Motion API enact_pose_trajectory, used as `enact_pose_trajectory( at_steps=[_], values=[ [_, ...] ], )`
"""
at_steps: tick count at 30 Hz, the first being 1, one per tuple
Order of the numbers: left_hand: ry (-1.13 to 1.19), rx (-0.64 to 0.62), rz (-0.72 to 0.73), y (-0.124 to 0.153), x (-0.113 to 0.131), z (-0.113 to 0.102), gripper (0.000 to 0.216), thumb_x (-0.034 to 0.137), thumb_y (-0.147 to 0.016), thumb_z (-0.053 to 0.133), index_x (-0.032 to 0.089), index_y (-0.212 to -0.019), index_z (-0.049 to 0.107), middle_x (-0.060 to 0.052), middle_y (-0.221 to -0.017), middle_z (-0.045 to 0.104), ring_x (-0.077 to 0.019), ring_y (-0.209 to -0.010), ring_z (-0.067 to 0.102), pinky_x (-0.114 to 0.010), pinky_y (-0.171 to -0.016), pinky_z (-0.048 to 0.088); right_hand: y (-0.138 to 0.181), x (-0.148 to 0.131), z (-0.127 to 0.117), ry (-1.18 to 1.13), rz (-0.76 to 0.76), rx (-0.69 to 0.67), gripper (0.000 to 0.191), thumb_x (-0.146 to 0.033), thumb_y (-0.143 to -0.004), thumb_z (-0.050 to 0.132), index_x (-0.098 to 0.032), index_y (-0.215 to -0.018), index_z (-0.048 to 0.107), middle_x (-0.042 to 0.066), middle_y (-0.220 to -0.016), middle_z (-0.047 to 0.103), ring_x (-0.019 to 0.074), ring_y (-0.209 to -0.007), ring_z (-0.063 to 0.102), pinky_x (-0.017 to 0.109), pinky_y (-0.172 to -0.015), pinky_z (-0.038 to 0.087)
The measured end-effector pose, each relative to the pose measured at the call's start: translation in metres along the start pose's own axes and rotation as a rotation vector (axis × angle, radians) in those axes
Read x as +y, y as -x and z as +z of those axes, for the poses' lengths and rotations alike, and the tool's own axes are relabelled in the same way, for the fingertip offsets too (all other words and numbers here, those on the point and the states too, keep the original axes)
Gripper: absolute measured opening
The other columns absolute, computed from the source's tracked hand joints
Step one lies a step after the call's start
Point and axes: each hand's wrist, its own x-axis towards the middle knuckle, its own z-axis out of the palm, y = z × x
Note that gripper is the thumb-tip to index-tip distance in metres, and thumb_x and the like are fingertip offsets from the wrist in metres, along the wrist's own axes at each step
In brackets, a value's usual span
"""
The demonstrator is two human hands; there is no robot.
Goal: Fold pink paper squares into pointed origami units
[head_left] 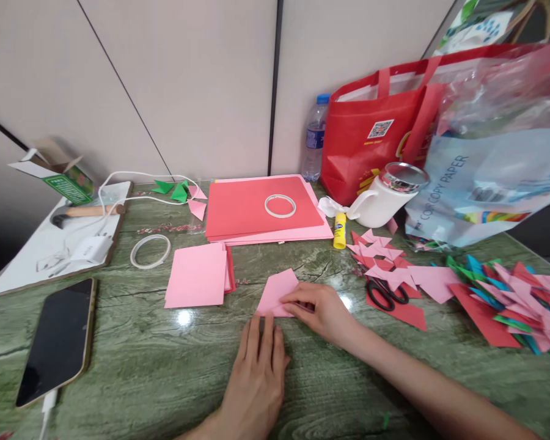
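Observation:
A folded piece of pink paper (275, 291) lies on the green table in front of me. My right hand (323, 308) pinches its right edge between thumb and fingers. Fingers stretched out, my left hand (259, 366) rests flat with its fingertips at the paper's near edge. To the left is a stack of pink paper squares (195, 276), with red sheets (230, 270) showing from under it. Black-handled scissors (385, 293) lie to the right, partly under pink and red paper pieces (380, 260).
Behind are large red and pink sheets (242, 208) with a tape roll (280, 206) on top. A glue stick (340, 231), white mug (380, 201) and red bag (371, 134) stand back right. Colored scraps (522, 299) pile at right; a phone (57, 339) lies left.

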Motion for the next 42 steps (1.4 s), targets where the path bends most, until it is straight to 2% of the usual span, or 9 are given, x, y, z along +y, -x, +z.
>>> enact_pose_trajectory(
  at_steps=[6, 12, 16, 29, 36, 42],
  values=[
    [0.009, -0.019, -0.042, 0.005, 0.003, 0.006, 0.031, 0.018, -0.087, 0.045, 0.007, -0.113, 0.059, -0.019, -0.125, 0.054, -0.0345, -0.116, 0.049, -0.046, -0.089, 0.044, 0.0, -0.001, 0.0, 0.007, -0.005, 0.007, 0.016, -0.022, -0.081, 0.059, -0.022, -0.091, 0.071, 0.002, -0.074, 0.067, 0.0132, -0.063, 0.058, 0.023, -0.06, 0.041],
    [0.007, -0.021, -0.088, 0.005, 0.005, 0.009, 0.035, 0.031, -0.09, 0.042, 0.01, -0.11, 0.061, -0.016, -0.125, 0.055, -0.0327, -0.116, 0.049, -0.044, -0.09, 0.043, -0.001, -0.005, -0.001, 0.022, 0.001, -0.009, 0.016, -0.02, -0.082, 0.056, -0.02, -0.089, 0.071, 0.003, -0.075, 0.067, 0.0133, -0.065, 0.059, 0.023, -0.06, 0.042],
    [0.0, -0.031, -0.093, 0.003, 0.003, 0.009, 0.037, 0.033, -0.09, 0.042, 0.01, -0.112, 0.061, -0.015, -0.128, 0.053, -0.0325, -0.115, 0.049, -0.042, -0.087, 0.043, -0.001, -0.007, -0.002, 0.035, 0.004, -0.007, 0.017, -0.018, -0.083, 0.054, -0.019, -0.088, 0.07, 0.003, -0.075, 0.067, 0.0133, -0.065, 0.058, 0.023, -0.061, 0.041],
    [-0.015, -0.064, -0.002, -0.001, -0.006, 0.004, 0.04, 0.034, -0.091, 0.039, 0.009, -0.113, 0.061, -0.016, -0.124, 0.056, -0.0315, -0.111, 0.053, -0.04, -0.086, 0.042, 0.0, 0.0, -0.005, 0.028, 0.0, 0.057, 0.01, -0.022, -0.081, 0.056, -0.017, -0.085, 0.064, 0.003, -0.076, 0.062, 0.011, -0.06, 0.057, 0.022, -0.057, 0.045],
    [-0.059, -0.056, 0.039, -0.004, -0.007, -0.002, 0.039, 0.033, -0.09, 0.042, 0.007, -0.111, 0.062, -0.017, -0.122, 0.057, -0.0326, -0.107, 0.054, -0.04, -0.083, 0.044, -0.001, 0.003, -0.011, -0.025, 0.061, 0.039, 0.008, -0.021, -0.078, 0.061, -0.016, -0.083, 0.064, 0.002, -0.072, 0.063, 0.0102, -0.058, 0.057, 0.021, -0.054, 0.045],
    [-0.039, -0.074, 0.106, -0.005, -0.009, -0.006, 0.032, 0.03, -0.088, 0.047, 0.013, -0.11, 0.063, -0.012, -0.129, 0.052, -0.036, -0.109, 0.051, -0.044, -0.082, 0.045, -0.003, 0.002, -0.01, 0.026, 0.05, 0.055, 0.007, -0.02, -0.078, 0.062, -0.017, -0.082, 0.066, 0.002, -0.071, 0.065, 0.0103, -0.056, 0.056, 0.021, -0.055, 0.043]
  ],
)
